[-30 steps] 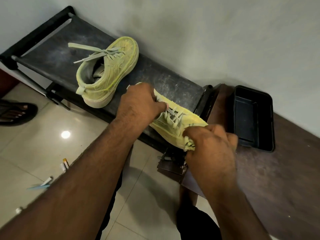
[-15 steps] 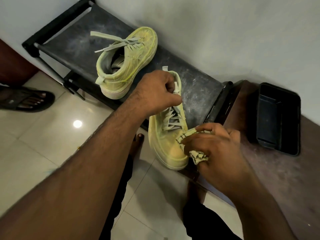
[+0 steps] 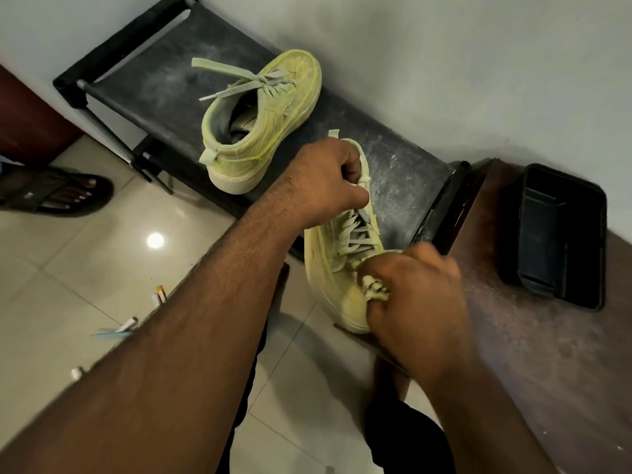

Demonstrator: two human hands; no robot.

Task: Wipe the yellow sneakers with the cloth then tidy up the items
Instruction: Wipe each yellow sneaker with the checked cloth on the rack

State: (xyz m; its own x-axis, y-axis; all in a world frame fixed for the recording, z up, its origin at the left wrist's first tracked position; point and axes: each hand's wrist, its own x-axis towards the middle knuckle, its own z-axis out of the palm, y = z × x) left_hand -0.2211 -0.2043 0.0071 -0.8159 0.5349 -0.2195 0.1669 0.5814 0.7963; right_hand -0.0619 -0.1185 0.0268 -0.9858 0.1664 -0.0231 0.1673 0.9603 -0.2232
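My left hand [image 3: 325,179] grips the collar of a yellow sneaker [image 3: 333,268] and holds it with the toe pointing toward me, over the front edge of the black shoe rack [image 3: 164,94]. My right hand [image 3: 420,295] is closed around a crumpled pale cloth [image 3: 374,290] and presses it against the sneaker's toe area. The second yellow sneaker [image 3: 263,121] stands on the rack top, laces loose, heel toward me.
A black rectangular tray [image 3: 561,234] lies on the brown wooden surface [image 3: 547,354] at the right, by the wall. Another person's sandalled foot [image 3: 58,195] is on the tiled floor at left. Small items [image 3: 130,323] are scattered on the tiles.
The held sneaker has swung from lying across the rack to toe-toward-me. My right hand with the cloth has moved down from the laces to the toe.
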